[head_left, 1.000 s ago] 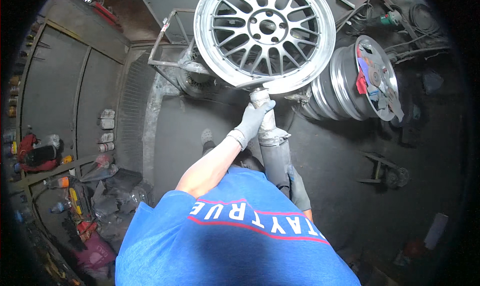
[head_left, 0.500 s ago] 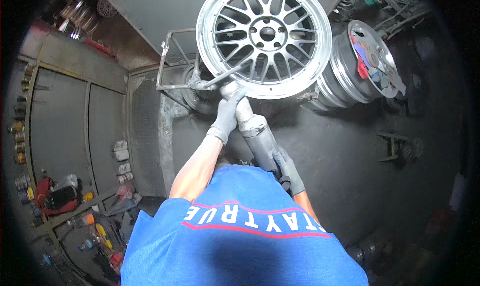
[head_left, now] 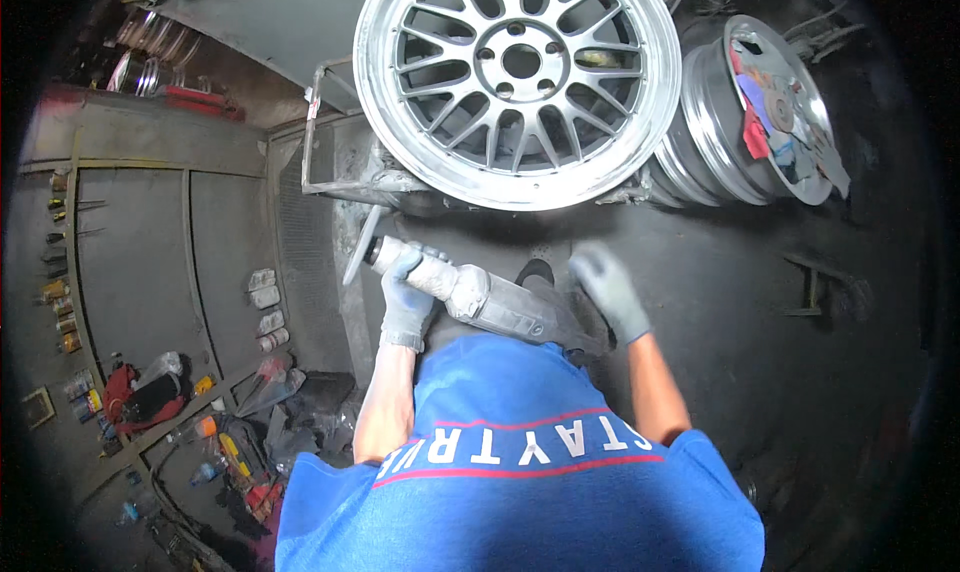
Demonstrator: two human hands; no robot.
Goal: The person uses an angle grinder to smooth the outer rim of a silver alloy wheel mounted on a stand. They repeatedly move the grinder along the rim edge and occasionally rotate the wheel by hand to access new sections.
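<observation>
Nearest is the person's blue T-shirt (head_left: pixel 520 492), and just beyond it an angle grinder (head_left: pixel 510 310) lies aslant across the body, its grey motor housing to the right and its disc (head_left: pixel 361 247) at the left end, seen nearly edge-on. The gloved left hand (head_left: pixel 408 297) wraps the pale, taped-looking neck close behind the disc, fingers closed round it. The gloved right hand (head_left: pixel 608 290) is beside the tail of the housing; it is blurred, so I cannot tell how far its fingers are bent or whether its heel brushes the tool.

The grinder looks stiff and fairly heavy, with much of its weight probably in the housing, so the left hand alone likely feels the tail sag. The wrapping should grip better than the smooth housing; the neck and the rear body are the sensible holds, with fingers well clear of the disc.

The disc is just short of the near edge of the metal stand (head_left: pixel 340 187), toward its near-left corner. On the stand, overhanging that edge, rests a multi-spoke alloy wheel (head_left: pixel 526 86): rigid, probably heavy, its bright lip likely slippery and easily scratched, best taken two-handed by opposite sides. Farther right, another wheel rim (head_left: pixel 715 137) holds cloths (head_left: pixel 755 132) and loose pieces.
</observation>
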